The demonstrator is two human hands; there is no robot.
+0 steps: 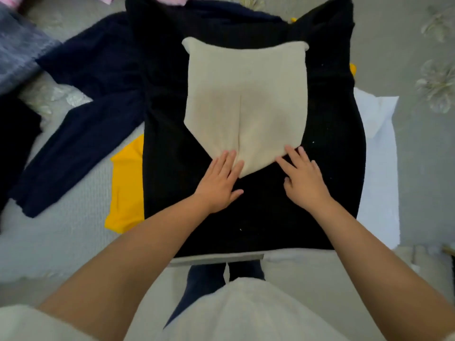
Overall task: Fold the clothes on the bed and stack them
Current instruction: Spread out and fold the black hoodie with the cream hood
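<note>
While a cream garment (246,94) lies on black cloth (246,217), both hands rest flat. Left hand (221,182) and right hand (304,179) press its near tip, fingers straight, gripping nothing

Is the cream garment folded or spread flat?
Folded: the cream garment has two flaps meeting at a centre seam, tapering to a point between the left hand and right hand.

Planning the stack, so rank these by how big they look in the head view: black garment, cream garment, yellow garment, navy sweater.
1. black garment
2. navy sweater, though part of it is hidden under the black one
3. cream garment
4. yellow garment, mostly covered, so its true size is unsure
</note>
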